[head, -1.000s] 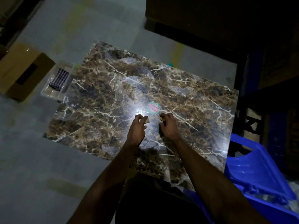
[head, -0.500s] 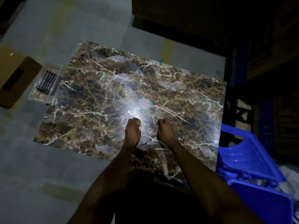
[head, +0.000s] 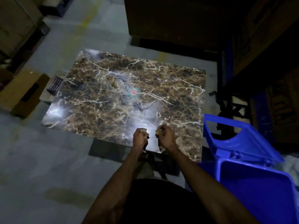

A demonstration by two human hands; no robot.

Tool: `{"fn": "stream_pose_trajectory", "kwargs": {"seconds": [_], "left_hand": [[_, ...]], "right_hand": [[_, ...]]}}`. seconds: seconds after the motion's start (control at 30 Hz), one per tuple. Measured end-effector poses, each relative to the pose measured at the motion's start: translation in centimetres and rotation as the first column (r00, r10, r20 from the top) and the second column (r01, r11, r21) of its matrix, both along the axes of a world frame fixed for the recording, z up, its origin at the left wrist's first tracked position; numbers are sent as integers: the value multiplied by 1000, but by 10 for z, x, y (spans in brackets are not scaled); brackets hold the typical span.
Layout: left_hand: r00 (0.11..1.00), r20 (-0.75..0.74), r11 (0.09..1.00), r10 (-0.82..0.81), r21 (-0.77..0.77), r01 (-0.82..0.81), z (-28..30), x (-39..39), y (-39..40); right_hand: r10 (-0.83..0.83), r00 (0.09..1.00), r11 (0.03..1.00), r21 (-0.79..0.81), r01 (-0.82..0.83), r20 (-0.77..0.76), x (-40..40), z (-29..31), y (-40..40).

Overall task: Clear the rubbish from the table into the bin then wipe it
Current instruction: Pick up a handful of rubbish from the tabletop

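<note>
2 hands are curled over the near edge of the marble-patterned table, knuckles toward the camera. The left hand has its fingers folded round a small pale scrap that shows just above the knuckles; the right hand has its fingers bunched round a small yellowish scrap. What either scrap is cannot be told in the dim light. Both forearms reach up from the bottom of the view and draw close together at the wrists, the hands just beside each other but apart.

1 round red-and-green sticker lies flat near the middle of the tabletop, well apart from the hands. 1 blue bin stands open just beside the table's right near corner, its blue lid tilted back behind it. At the table's left end, 1 checked cloth rests on a low clear tray, partly hidden by the table edge, with 1 cardboard box on the floor just beyond it.
</note>
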State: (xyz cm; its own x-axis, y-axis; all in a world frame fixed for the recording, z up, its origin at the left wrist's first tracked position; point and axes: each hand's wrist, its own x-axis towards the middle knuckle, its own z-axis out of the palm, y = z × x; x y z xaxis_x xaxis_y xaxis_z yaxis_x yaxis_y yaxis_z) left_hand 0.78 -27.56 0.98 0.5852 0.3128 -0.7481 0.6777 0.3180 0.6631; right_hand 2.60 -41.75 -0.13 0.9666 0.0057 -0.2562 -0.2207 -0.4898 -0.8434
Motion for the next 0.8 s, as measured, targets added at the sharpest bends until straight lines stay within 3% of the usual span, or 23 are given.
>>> {"fn": "stream_pose_trajectory", "kwargs": {"seconds": [0.1,0.27,0.33,0.4,0.5,0.67,0.73,0.8], "left_hand": [[997,-76,999,-8,-33,5,2,-38,-39],[995,-92,968,41,-241,-63,25,-122,-110],[996,-63,959,61,-273,-76,34,-149,-130],[986,-133,939,96,-317,-134,34,-168,-142],[982,-159,950,103,-276,-145,30,-192,-146],[996,-85,943,31,-327,-57,25,-218,-157],[997,-75,947,0,-319,-24,21,-230,-166],[995,-84,946,-58,-322,28,26,-246,-179]], "right_hand": [[-40,997,987,150,51,-70,-53,3,-19],[188,978,982,2,-189,88,-141,15,-61],[175,974,984,-39,-171,144,-170,18,-74],[131,979,991,-45,-125,157,-195,15,-87],[111,980,993,-52,-103,165,-220,19,-101],[-189,975,976,128,174,119,-252,28,-113],[-362,932,905,234,354,-9,-266,24,-117],[-494,849,775,347,529,-189,-285,21,-126]]}}
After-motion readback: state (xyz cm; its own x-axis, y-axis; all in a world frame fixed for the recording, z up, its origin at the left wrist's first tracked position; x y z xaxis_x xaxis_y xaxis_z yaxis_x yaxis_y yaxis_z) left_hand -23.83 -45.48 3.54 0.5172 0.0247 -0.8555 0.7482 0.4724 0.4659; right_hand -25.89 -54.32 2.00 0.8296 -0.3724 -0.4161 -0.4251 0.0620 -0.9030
